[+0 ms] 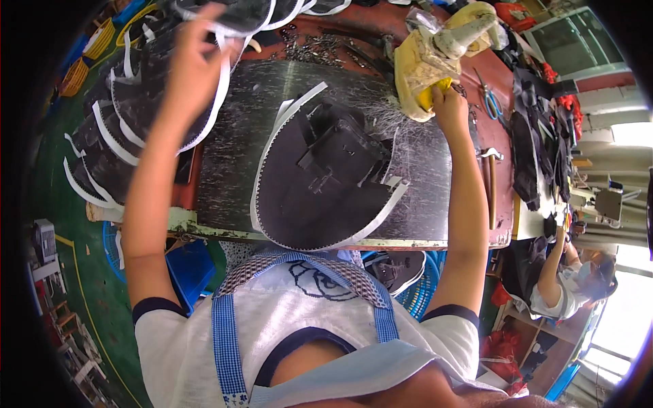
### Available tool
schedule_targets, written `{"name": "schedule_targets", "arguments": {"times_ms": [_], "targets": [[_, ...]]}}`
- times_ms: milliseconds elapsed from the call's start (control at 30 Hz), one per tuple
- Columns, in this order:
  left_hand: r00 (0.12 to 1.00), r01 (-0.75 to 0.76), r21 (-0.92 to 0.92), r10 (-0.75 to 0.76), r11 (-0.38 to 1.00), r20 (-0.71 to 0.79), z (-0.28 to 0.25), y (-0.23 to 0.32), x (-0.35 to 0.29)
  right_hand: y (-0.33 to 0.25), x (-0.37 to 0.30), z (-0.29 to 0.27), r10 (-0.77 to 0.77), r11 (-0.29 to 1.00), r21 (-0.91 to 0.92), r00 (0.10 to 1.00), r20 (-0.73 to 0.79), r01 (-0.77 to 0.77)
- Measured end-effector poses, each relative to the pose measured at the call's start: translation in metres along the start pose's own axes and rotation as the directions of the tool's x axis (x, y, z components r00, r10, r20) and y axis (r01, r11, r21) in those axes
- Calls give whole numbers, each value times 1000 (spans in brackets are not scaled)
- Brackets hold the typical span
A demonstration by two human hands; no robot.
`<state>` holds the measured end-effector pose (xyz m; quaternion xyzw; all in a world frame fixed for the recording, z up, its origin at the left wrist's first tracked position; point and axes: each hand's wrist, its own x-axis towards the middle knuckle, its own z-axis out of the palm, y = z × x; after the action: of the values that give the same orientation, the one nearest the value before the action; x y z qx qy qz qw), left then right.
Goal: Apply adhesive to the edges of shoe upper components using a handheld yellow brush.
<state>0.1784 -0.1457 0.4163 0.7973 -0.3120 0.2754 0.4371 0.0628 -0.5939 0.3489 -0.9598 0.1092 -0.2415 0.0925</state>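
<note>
In front of me on the metal-topped table lies a black shoe upper (pixel 309 183), spread flat, with a white zigzag-stitched edge and a darker tongue-like patch in its middle. My left hand (pixel 197 61) is over the pile of similar black white-edged uppers (pixel 160 102) at the far left. Its fingers look apart and are partly blurred at the tips. At the far right, my right hand (pixel 449 107) pinches a yellow handle (pixel 428 96) at the mouth of a crusted, cream-yellow container (pixel 415 68). The handle's other end is hidden.
Blue-handled scissors (pixel 491 103) and a hammer (pixel 491 170) lie along the table's right side. Small dark metal bits (pixel 306 51) are scattered at the back. A blue basket (pixel 418 296) holding a shoe stands below the table edge. Another person (pixel 568 285) works at the right.
</note>
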Motion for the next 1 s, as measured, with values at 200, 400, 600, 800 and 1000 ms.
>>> {"name": "schedule_targets", "arguments": {"times_ms": [200,400,600,800,1000], "targets": [[699,-186,-186,263,965,664,40,106,-113,7,-17,-33,285,600,666,896,340,-443],[650,-149,-119,188,982,736,53,102,-136,-107,-53,-43,-170,213,850,839,517,-481],[650,-139,-153,207,978,731,56,100,-132,-125,-42,-9,-248,512,841,907,340,-175],[674,-160,-136,209,978,709,56,101,-134,-134,-37,-6,-163,551,798,907,388,-243],[724,-169,-144,222,975,653,57,100,-134,-83,-79,-31,-167,596,714,813,557,-367]]}}
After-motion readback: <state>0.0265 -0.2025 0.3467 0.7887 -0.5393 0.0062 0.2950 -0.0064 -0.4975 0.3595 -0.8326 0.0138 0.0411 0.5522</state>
